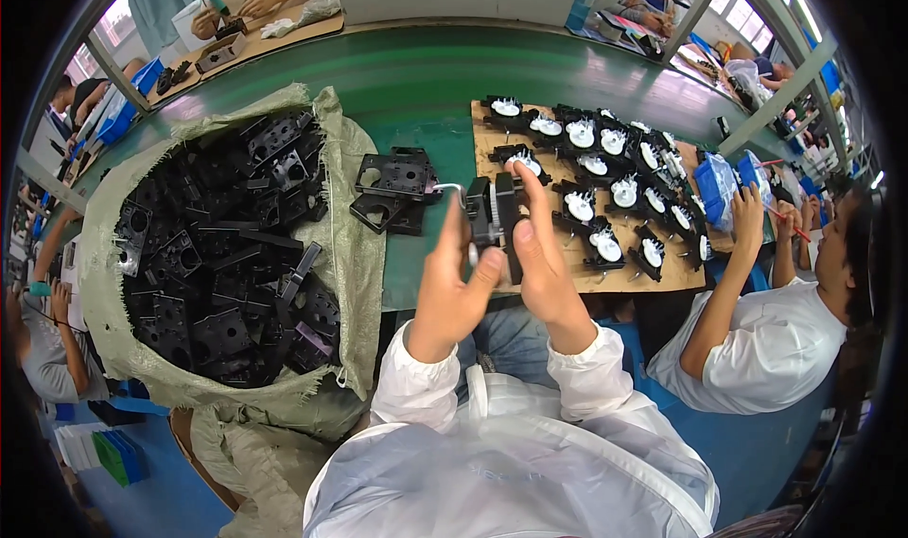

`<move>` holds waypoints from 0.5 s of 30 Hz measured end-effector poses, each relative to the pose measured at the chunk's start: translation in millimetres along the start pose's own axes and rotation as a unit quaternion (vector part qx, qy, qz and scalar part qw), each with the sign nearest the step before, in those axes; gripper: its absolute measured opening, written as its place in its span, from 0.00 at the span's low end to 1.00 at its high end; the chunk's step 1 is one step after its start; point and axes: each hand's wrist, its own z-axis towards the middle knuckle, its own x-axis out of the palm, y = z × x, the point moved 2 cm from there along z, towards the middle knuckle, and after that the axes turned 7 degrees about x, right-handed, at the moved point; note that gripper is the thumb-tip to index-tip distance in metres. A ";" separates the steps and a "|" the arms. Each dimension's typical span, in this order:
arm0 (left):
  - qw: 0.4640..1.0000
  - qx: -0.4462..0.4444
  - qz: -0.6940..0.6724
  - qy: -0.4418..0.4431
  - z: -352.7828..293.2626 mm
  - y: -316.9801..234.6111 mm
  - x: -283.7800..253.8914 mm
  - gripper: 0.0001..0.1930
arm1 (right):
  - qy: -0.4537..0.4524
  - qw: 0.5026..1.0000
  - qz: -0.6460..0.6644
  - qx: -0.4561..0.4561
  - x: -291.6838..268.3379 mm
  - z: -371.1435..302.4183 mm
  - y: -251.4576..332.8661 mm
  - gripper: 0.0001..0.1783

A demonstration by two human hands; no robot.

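Between my two hands, a black plastic mechanism [509, 226] is held up on edge over the table, with a pale gear-like part showing in its middle. My left hand [445, 297] grips its left side, slightly blurred, and my right hand [547, 268] presses on the right side with fingers pointing up. A bent metal rod [448, 187] sticks out at the upper left of the mechanism, near my left fingertips. Beyond my left hand lie several loose black plastic housings [397, 174] in a small stack. My fingers hide part of the mechanism.
On the left, a woven sack [104, 282] is full of black plastic housings [218, 264]. At right, a cardboard sheet [681, 275] bears several black assemblies with white discs [612, 141]. A co-worker [771, 335] sits close on the right; others work across the green table [416, 84].
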 end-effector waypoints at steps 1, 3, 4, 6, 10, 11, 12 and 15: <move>0.999 -0.005 0.030 0.028 0.1 0.4 1.3 0.46 | -0.003 1.000 0.006 -0.011 -0.3 0.0 -0.9 0.34; 0.995 0.041 0.086 0.020 2.2 -1.9 1.0 0.45 | 0.005 0.998 0.066 -0.006 0.0 -0.1 -1.6 0.34; 0.986 0.085 0.142 0.012 3.0 -3.9 0.9 0.43 | 0.013 0.992 0.126 0.002 0.2 -0.1 -2.0 0.34; 0.953 0.170 0.252 -0.005 3.3 -7.7 1.3 0.40 | 0.029 0.969 0.246 0.017 0.6 0.0 -2.4 0.35; 0.955 0.124 0.268 -0.004 -1.7 -22.2 7.7 0.29 | -0.017 0.971 0.226 0.070 -10.7 4.3 1.3 0.30; 0.956 0.107 0.273 -0.004 -3.3 -23.0 9.7 0.26 | -0.033 0.971 0.219 0.089 -12.4 5.0 0.9 0.28; 0.956 0.109 0.271 -0.002 -2.2 -21.9 13.9 0.26 | -0.035 0.972 0.218 0.087 -13.6 7.0 0.2 0.28; 0.935 0.207 0.283 -0.052 -0.7 -17.0 31.8 0.21 | -0.099 0.983 0.140 0.058 -19.7 11.2 -9.1 0.22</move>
